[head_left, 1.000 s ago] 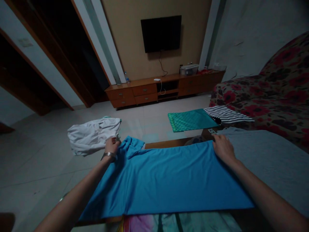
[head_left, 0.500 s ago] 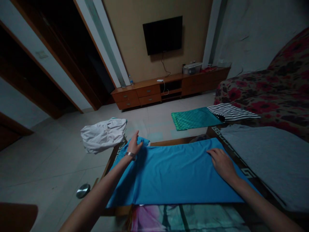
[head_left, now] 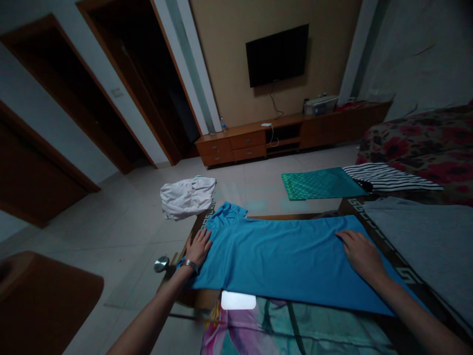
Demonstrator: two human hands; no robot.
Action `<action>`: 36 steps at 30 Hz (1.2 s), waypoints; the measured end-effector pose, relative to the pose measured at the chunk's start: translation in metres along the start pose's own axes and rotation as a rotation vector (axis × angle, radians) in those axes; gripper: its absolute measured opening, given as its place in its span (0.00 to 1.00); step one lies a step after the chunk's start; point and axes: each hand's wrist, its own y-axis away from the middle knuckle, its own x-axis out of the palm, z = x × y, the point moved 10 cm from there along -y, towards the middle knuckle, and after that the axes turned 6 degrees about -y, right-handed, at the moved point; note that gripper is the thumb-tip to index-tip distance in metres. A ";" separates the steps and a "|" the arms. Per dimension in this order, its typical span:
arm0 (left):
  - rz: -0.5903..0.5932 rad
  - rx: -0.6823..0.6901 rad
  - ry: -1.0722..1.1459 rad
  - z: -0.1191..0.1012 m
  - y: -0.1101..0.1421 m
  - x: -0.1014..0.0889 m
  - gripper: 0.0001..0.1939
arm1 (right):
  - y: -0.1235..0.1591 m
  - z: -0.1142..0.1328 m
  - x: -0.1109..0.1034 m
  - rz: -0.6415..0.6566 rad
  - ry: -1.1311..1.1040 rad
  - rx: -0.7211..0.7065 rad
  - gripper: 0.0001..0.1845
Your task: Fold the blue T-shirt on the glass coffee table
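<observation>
the blue t-shirt [head_left: 284, 261] lies flat on the desk [head_left: 388, 246], long axis running 9 to 3 o'clock. its collar [head_left: 227, 213] sits at 1 o'clock from the left hand [head_left: 198, 248], the nearer one. the right hand [head_left: 362, 255] rests toward the other end. both hands' fingers lie open on the cloth, gripping nothing.

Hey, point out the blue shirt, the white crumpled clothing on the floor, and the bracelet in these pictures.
Blue T-shirt [head_left: 284, 259]: head view, point on the middle of its body.
White crumpled garment [head_left: 187, 198]: head view, point on the middle of the bundle.
Metal bangle [head_left: 189, 264]: head view, point on its band.
</observation>
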 end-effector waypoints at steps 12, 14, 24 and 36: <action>-0.060 -0.325 0.308 0.109 0.019 -0.036 0.23 | 0.008 -0.008 0.010 0.004 -0.007 -0.039 0.22; -0.077 -0.374 0.279 0.122 0.042 -0.041 0.21 | 0.009 -0.009 0.012 0.000 0.006 -0.042 0.23; -0.075 -0.293 0.133 0.073 0.095 -0.035 0.12 | 0.012 -0.006 0.011 -0.002 0.051 -0.048 0.23; 0.071 -0.385 0.253 0.079 0.083 -0.031 0.13 | 0.010 -0.002 0.005 -0.022 0.023 -0.042 0.22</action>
